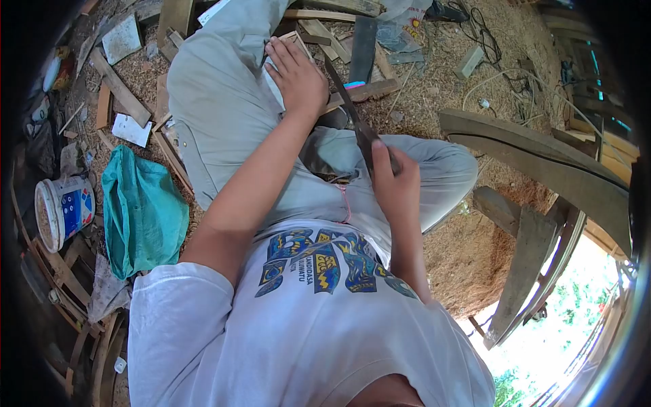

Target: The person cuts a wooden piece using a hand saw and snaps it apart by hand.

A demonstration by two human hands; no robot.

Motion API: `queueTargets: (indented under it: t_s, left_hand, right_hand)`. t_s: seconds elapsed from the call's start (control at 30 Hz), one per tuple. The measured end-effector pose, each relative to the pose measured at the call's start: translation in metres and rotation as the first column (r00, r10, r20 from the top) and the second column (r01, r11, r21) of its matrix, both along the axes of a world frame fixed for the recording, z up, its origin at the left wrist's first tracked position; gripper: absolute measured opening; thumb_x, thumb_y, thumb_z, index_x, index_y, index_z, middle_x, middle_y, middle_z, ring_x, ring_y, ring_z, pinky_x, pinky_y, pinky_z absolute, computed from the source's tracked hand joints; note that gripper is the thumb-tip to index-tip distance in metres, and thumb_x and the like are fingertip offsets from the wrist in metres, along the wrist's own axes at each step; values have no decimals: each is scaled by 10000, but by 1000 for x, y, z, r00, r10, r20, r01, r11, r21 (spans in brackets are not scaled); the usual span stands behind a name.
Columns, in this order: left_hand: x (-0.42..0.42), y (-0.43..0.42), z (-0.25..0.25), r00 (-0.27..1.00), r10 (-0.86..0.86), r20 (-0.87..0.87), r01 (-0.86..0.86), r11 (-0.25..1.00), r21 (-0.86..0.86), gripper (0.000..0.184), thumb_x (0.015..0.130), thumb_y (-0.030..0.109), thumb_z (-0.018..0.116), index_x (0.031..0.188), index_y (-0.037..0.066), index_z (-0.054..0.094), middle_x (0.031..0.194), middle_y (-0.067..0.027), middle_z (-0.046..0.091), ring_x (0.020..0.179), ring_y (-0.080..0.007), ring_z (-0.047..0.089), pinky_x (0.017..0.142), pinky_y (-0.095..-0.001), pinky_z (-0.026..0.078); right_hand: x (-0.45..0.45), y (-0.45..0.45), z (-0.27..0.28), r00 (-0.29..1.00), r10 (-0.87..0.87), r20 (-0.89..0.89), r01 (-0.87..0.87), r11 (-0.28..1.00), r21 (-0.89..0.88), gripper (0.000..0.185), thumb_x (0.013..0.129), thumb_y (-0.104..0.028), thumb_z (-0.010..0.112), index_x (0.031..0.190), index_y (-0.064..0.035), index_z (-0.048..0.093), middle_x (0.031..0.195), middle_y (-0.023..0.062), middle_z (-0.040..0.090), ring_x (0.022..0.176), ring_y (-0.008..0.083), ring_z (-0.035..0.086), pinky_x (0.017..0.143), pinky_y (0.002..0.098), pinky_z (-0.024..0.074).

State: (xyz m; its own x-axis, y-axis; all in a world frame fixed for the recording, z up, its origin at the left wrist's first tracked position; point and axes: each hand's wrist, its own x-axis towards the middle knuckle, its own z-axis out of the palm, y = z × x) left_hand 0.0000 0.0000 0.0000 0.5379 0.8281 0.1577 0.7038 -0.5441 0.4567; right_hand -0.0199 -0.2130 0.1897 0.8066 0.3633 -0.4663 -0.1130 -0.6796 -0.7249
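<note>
My left hand lies flat on a pale board by my bent leg, fingers stretched out and pressing on it. Part of the board is hidden under the palm. My right hand is closed around the handle of a handsaw with a long, dark, tapering blade. The blade slants up and away, its tip near the fingers of my left hand and apart from them. Its teeth are too small to make out. Beneath the blade a wooden block lies on the ground, beside a dark plank.
Wood scraps and shavings cover the ground. On the left are a teal sack and a white bucket. A large curved timber stands close on the right. A dark cable lies at the upper right.
</note>
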Motion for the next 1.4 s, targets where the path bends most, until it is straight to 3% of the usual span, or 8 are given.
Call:
queueTargets:
  t_s: [0.17,0.3,0.6,0.87,1.0,1.07,1.23,1.4]
  left_hand:
    - [-5,-3,4,1000,5,-18,-5,1000,-16,729,1036,229,525,1599,-141,247,1723,-334,155,1618,-492,130,1284,-627,170]
    - [-2,-2,1,1000,11,1,-11,1000,5,725,1036,227,523,1597,-144,253,1723,-336,156,1617,-495,133,1282,-630,175]
    - [1,-1,3,1000,8,-13,-8,1000,9,720,1030,226,532,1593,-137,267,1717,-329,180,1608,-485,172,1276,-623,203]
    - [-9,0,2,999,-39,36,39,999,-3,722,1019,247,564,1596,-106,311,1719,-304,206,1610,-462,185,1282,-614,207]
    - [-18,-11,22,997,-82,7,82,992,-91,710,1024,256,557,1601,-87,328,1724,-296,204,1610,-465,183,1288,-602,203]
    - [-13,-12,27,997,-2,-80,11,994,113,702,1029,262,545,1605,-78,331,1719,-303,208,1606,-472,190,1293,-589,200]
    - [-9,-9,12,999,15,-45,-12,998,67,714,1020,255,546,1599,-97,321,1713,-320,209,1608,-475,184,1296,-585,195]
    - [-11,-8,11,995,-18,-98,25,998,63,747,976,231,569,1591,-113,322,1713,-326,208,1614,-469,177,1296,-585,195]
  right_hand:
    - [-16,-15,9,995,-92,-26,94,992,85,423,1057,-292,672,818,56,647,613,72,497,627,86,406,545,353,363]
    - [6,24,-6,992,20,122,-27,998,50,402,1058,-284,669,840,54,669,612,56,506,626,79,413,546,345,364]
    - [1,5,0,999,-34,40,33,999,7,410,1049,-281,680,815,55,651,590,43,470,604,71,392,530,329,336]
    - [4,29,-22,982,24,186,-42,995,92,422,1019,-301,704,796,52,646,598,167,550,540,191,439,537,412,398]
    - [1,25,-21,979,42,200,-55,997,61,413,1027,-297,699,808,50,658,601,159,551,550,171,441,537,404,397]
    - [-3,19,-16,986,2,168,-26,990,140,413,1034,-289,696,801,50,654,602,155,546,562,151,433,539,403,393]
    - [-14,-16,14,995,0,96,-3,1000,31,425,1047,-287,682,796,54,636,601,152,535,576,142,426,542,397,387]
    - [8,30,-25,990,37,134,-54,991,124,425,1054,-285,671,802,55,630,614,138,517,606,114,429,549,382,392]
